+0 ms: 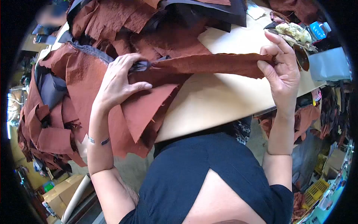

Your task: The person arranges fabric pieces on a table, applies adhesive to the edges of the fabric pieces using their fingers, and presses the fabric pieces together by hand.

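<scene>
A long reddish-brown fabric strip (216, 64) stretches sideways above the pale table top. Its right end is pinched between the thumb and fingers of my right hand (283, 72), with the index finger raised. At the strip's left end, my left hand (116, 79) lies over the brown cloth, thumb spread away from the fingers. Close to those fingertips is a bunched dark grey fabric piece (141, 66). Beneath my left hand, a larger brown cloth panel (147, 110) with a frayed edge hangs over the table's front edge.
Brown and dark fabric pieces (115, 22) are heaped at the back and left of the table (209, 106). At the right stand a translucent container (330, 64) and a blue-labelled bottle (319, 30). A cardboard box (65, 196) sits on the lower left.
</scene>
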`<control>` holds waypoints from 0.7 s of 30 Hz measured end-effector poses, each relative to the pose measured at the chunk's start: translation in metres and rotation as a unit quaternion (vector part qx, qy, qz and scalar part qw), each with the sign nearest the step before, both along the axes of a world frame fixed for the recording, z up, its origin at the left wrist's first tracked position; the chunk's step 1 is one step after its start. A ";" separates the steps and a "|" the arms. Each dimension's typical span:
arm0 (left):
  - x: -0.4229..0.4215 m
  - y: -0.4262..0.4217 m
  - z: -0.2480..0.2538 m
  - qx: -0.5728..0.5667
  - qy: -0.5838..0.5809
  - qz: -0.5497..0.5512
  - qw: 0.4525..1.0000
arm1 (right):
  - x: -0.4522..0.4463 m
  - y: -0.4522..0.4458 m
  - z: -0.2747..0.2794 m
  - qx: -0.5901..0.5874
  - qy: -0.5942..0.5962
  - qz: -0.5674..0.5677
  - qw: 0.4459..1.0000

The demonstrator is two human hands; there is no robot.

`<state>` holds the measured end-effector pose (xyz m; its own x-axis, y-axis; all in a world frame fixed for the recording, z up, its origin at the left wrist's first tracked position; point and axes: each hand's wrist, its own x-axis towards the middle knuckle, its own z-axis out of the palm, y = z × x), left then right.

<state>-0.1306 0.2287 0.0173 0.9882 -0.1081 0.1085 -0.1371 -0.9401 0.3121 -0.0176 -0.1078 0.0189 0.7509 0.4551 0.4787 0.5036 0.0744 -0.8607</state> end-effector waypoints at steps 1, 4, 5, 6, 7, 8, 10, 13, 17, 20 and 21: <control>0.003 -0.001 0.001 -0.008 -0.010 -0.013 1.000 | 0.000 0.000 0.001 -0.003 -0.002 -0.002 1.000; 0.019 -0.015 0.003 -0.015 -0.077 -0.048 0.996 | 0.002 0.001 0.004 0.004 -0.014 0.002 1.000; 0.022 -0.016 0.003 0.003 -0.054 -0.068 0.996 | 0.004 -0.001 0.004 0.004 -0.030 -0.002 1.000; 0.026 -0.017 0.004 0.021 -0.031 -0.090 0.995 | 0.007 -0.003 0.006 0.002 -0.046 -0.007 0.999; 0.028 -0.018 0.004 0.038 -0.008 -0.113 0.993 | 0.007 -0.004 0.009 0.000 -0.061 -0.014 0.998; 0.028 -0.019 -0.006 -0.010 -0.062 -0.124 0.990 | 0.003 0.000 0.013 0.016 -0.061 -0.045 0.997; 0.023 -0.025 0.003 -0.023 -0.009 -0.075 0.997 | 0.011 -0.006 0.015 -0.004 -0.077 -0.028 0.997; 0.015 -0.028 0.008 -0.013 -0.008 -0.039 0.999 | 0.019 0.002 0.024 -0.027 -0.115 -0.062 0.991; 0.017 -0.010 0.012 0.190 -0.179 0.085 0.962 | 0.042 0.027 0.022 -0.140 -0.154 -0.027 0.978; 0.019 0.006 0.024 0.340 -0.388 0.093 0.851 | 0.053 0.040 0.008 -0.095 -0.237 -0.003 0.967; 0.020 0.003 0.019 0.362 -0.406 0.051 0.838 | 0.055 0.038 0.002 -0.114 -0.274 -0.021 0.955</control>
<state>-0.1109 0.2318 0.0362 0.6290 -0.3552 0.6915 0.0648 -0.8625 -0.5019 0.0375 -0.0701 0.0209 0.4361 0.5701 0.6963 0.8812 -0.1137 -0.4588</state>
